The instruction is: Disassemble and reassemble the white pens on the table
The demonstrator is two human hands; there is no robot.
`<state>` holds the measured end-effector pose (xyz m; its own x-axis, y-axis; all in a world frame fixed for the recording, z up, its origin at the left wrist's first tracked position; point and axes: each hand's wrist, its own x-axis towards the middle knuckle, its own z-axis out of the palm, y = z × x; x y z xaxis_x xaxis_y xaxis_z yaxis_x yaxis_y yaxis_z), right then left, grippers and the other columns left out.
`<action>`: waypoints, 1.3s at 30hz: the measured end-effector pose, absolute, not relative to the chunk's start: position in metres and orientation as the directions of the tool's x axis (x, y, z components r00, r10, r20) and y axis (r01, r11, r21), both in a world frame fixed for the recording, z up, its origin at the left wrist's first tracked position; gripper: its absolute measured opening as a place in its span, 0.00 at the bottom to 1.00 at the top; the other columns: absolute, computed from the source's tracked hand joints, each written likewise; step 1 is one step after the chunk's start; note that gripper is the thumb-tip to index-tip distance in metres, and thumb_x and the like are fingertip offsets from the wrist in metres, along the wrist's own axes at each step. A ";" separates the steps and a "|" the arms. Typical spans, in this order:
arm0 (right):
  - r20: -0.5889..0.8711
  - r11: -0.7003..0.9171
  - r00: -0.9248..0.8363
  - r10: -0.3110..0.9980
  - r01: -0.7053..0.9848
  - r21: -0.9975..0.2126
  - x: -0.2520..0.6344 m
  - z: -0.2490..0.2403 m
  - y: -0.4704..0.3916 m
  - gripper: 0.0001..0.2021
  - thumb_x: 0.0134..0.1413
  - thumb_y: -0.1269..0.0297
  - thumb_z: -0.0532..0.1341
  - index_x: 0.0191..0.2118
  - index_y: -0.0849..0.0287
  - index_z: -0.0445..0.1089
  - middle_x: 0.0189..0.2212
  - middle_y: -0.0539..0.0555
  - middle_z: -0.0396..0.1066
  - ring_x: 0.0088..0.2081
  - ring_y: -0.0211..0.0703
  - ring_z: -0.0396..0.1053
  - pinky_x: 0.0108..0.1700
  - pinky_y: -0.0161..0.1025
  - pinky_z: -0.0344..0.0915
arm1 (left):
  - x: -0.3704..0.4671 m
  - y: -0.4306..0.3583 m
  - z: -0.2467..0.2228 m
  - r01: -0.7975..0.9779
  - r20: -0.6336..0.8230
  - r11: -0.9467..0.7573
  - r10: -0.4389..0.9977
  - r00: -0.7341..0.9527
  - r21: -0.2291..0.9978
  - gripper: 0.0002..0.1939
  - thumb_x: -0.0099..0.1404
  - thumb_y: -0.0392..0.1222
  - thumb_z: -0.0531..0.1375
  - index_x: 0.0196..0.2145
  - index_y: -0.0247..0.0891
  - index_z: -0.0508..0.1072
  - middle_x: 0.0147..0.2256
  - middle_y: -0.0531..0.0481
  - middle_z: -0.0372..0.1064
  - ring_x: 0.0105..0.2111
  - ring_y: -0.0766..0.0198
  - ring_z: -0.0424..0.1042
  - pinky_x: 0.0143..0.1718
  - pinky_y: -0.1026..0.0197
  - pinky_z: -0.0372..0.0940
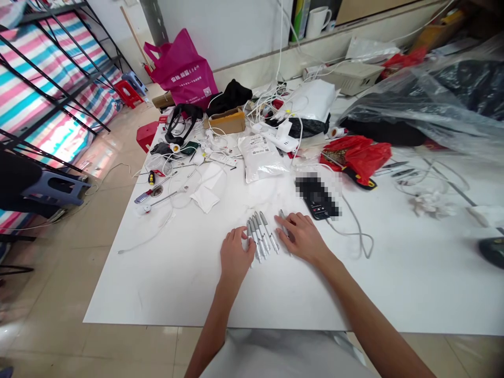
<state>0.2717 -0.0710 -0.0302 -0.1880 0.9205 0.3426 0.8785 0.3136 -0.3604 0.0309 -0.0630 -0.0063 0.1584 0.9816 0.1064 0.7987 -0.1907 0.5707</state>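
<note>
Several grey-and-white pens [259,236] lie side by side in a row on the white table. My left hand [236,252] is at the left end of the row, its thumb and fingers closed on the outermost pen [249,229]. To the right, my right hand [303,236] has its thumb and fingertips around a single pen [282,214], set a little apart from the others. My right palm and fingers cover much of that pen. Both hands are low, at the tabletop.
A black phone [318,197], partly pixelated, lies beyond my right hand with a cable [358,231] near it. Farther back are a white plastic package [262,157], a red bag [358,155], screwdrivers [147,194] and tangled cables. A mouse [492,252] sits far right.
</note>
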 end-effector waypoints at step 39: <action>0.457 0.596 -0.395 0.797 0.634 -0.492 0.243 -0.012 -0.065 0.08 0.71 0.62 0.55 0.44 0.55 0.71 0.31 0.54 0.71 0.34 0.46 0.67 0.40 0.46 0.68 | 0.008 -0.023 0.014 0.088 -0.187 0.186 0.982 0.011 0.979 0.13 0.62 0.46 0.67 0.42 0.39 0.76 0.39 0.46 0.78 0.32 0.64 0.74 0.30 0.63 0.69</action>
<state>0.2431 -0.0650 -0.0118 -0.3948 0.7970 0.4570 0.6339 0.5964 -0.4924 0.0076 -0.0228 0.0136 0.0113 0.9822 -0.1874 0.0878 0.1857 0.9787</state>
